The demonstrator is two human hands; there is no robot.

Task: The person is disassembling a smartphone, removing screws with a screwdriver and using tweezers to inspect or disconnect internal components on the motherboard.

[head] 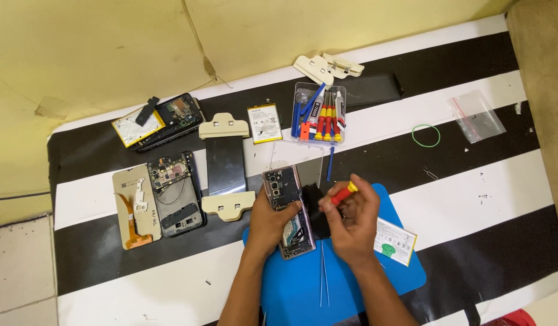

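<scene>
An opened phone (283,192) with its back off lies on a blue mat (405,273). My left hand (268,222) grips the phone along its left edge and lower part. My right hand (350,222) is just right of the phone, fingers closed around a small screwdriver (343,192) with a red and yellow handle. A black cover piece (318,212) lies between the two hands. Thin tweezers (323,279) rest on the mat in front of my wrists.
A white battery (395,241) lies right of my right hand. Further off are a clear case of screwdrivers (318,113), a clamped phone (226,166), two dismantled phones (175,192) (170,118), another battery (264,123), a green rubber band (425,135), a plastic bag (477,116).
</scene>
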